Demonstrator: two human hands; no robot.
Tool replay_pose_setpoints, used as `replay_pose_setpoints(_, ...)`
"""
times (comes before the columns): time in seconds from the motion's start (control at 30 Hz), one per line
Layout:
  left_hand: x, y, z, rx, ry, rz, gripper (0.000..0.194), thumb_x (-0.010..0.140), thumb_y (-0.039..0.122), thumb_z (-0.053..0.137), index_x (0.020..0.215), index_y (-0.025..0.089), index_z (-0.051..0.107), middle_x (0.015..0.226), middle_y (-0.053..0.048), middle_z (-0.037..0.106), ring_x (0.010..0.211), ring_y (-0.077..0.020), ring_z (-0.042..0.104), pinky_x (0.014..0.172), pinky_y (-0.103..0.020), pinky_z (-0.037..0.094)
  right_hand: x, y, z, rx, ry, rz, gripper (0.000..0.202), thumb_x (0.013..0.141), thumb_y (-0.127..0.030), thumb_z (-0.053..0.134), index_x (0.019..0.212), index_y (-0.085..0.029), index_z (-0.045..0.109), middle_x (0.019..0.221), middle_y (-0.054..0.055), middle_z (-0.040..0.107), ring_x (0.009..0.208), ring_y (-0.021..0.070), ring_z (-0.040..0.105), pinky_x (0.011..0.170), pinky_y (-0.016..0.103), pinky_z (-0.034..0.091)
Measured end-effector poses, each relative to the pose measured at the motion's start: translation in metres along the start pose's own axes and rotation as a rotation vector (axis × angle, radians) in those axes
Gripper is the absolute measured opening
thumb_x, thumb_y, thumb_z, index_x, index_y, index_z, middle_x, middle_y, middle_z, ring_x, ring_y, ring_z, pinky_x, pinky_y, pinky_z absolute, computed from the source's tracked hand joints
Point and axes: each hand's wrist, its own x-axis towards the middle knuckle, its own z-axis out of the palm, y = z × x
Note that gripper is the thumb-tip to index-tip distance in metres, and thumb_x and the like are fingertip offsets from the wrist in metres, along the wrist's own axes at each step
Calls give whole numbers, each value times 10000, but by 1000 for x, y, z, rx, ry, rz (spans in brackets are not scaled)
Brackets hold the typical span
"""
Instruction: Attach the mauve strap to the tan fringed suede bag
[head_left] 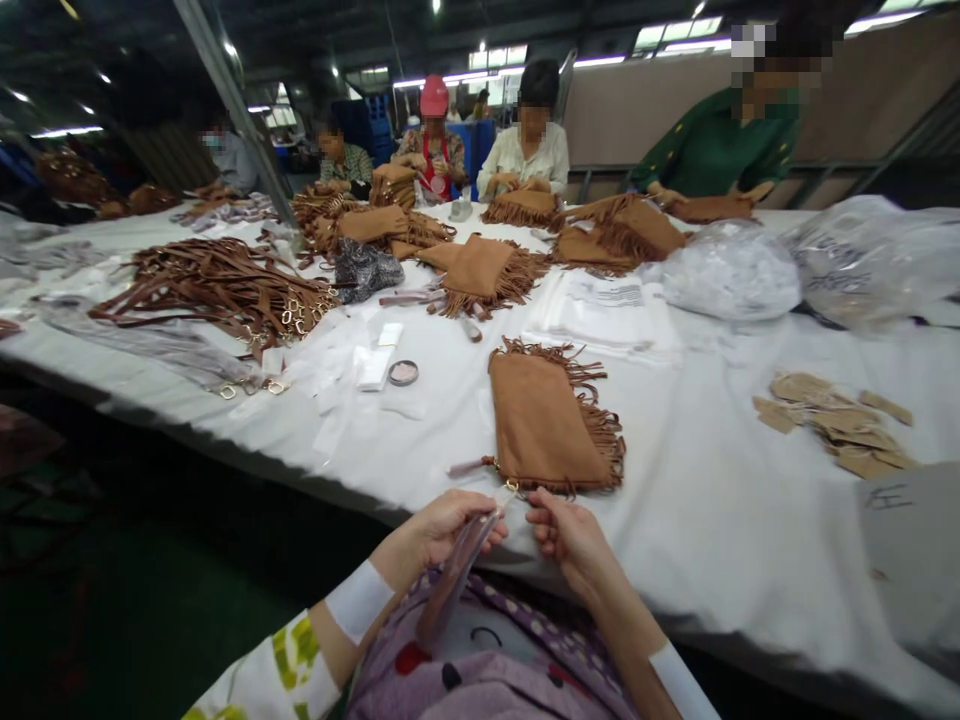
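Note:
A brown fringed suede bag [544, 425] lies flat on the white-covered table in front of me, its fringe along the far and right sides. At its near left corner is a gold metal clasp [512, 486]. My left hand [457, 525] is closed around a brown strap in clear plastic [456, 580], which hangs down toward my lap and reaches up to the clasp. Just right of the clasp, my right hand [570, 540] pinches with thumb and forefinger; what lies between the fingertips is too small to make out. A plastic-wrapped zipper pull [469, 467] sticks out left of the bag.
Brown straps with gold clasps [217, 285] are heaped at left. More fringed bags [480, 270] lie farther back, near clear plastic bags [731, 270]. Tan tags [840, 420] lie at right, and a tape roll [403, 373] sits left of centre. Several co-workers sit or stand across the table.

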Motion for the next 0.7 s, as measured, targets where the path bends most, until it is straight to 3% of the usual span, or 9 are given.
replay_pose_setpoints(0.13, -1, -6, -2, 89, 21, 72, 295, 688, 358, 706, 809, 102, 623, 662, -69, 683, 532, -124, 599, 511, -206, 433, 16, -6, 13, 14, -10, 33, 248, 757, -332, 684, 687, -135, 552, 454, -57, 483, 325, 6, 288, 297, 117, 165)
replay_pose_setpoints(0.33, 3, -10, 1, 187, 17, 154, 455, 680, 526, 697, 910, 147, 595, 661, -41, 676, 535, -129, 606, 535, -222, 446, 32, -7, 25, -6, -43, 37, 382, 696, -379, 732, 558, -176, 438, 386, -104, 365, 303, -7, 199, 295, 138, 114)
replay_pose_setpoints(0.5, 14, -11, 6, 145, 103, 190, 519, 590, 584, 748, 792, 135, 583, 642, -58, 666, 568, -158, 621, 535, -241, 459, 35, -3, 25, -19, -50, -21, 468, 636, -423, 751, 505, -211, 355, 355, -137, 272, 301, -5, 162, 302, 163, 98)
replay_pose_setpoints(0.7, 15, -13, 4, 132, 173, 244, 521, 554, 580, 771, 734, 132, 577, 631, -55, 665, 557, -163, 619, 533, -260, 471, 33, -3, 23, -69, -94, -24, 505, 553, -471, 779, 470, -218, 351, 341, -130, 280, 301, -1, 169, 317, 187, 67)
